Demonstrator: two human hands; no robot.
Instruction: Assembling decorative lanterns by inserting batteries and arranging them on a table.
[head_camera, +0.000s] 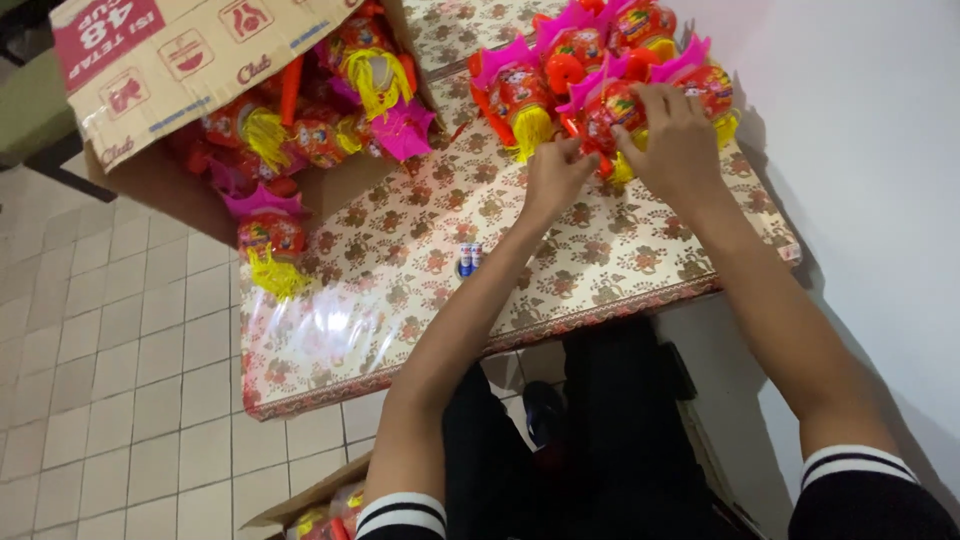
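Right now our left hand (555, 175) pinches the toy lantern (612, 112); our right hand (675, 140) lies spread over it; a hard tug could tear its yellow tassel (623, 170).

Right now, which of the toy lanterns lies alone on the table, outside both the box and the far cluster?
The lantern at the table's left edge, below the tipped cardboard box: pink top, yellow tassel hanging over the edge, nothing touching it, far from both hands.
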